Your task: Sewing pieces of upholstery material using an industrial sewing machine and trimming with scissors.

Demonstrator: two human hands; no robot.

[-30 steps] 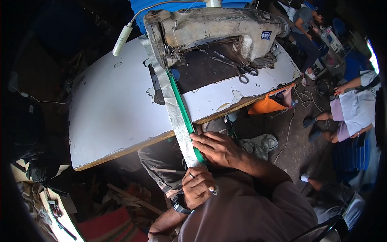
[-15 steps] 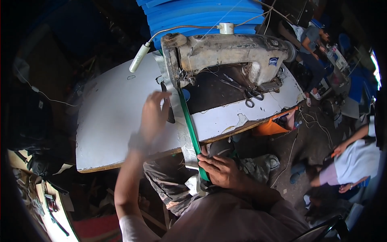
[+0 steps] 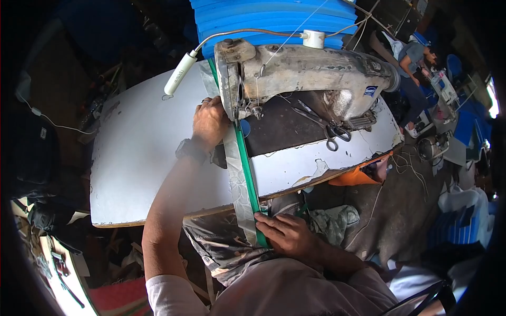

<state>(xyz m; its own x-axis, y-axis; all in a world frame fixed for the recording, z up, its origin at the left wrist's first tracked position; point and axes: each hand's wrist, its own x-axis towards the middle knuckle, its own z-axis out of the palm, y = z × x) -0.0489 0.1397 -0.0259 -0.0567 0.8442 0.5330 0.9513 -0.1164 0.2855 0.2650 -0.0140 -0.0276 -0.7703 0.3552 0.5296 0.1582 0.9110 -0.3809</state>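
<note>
A worn sewing machine [image 3: 305, 73] stands on a white table [image 3: 142, 142] with chipped edges. A green strip [image 3: 245, 168] and a crinkled pale grey fabric strip [image 3: 240, 197] run side by side from beneath the needle area down over the table's front edge. My left hand [image 3: 211, 121] is just left of the needle, fingers curled onto the fabric strip. My right hand [image 3: 282, 231] holds the green strip at the front, below the table edge, its fingertips pressed over it. Black-handled scissors [image 3: 332, 136] lie to the right of the needle. A white gooseneck lamp [image 3: 179, 73] hangs over the left side.
Stacked blue sheets [image 3: 269, 23] rise behind the machine. A co-worker [image 3: 408, 63] sits at another machine at back right. An orange pouch [image 3: 350, 176] hangs from the table's front edge. Cables [image 3: 411, 163] lie at right; dark bags [image 3: 52, 213] are at left.
My left hand moved from the strip's lower end up beside the needle. My right hand stays on the green strip, lower in view. The person in white at right has largely left view.
</note>
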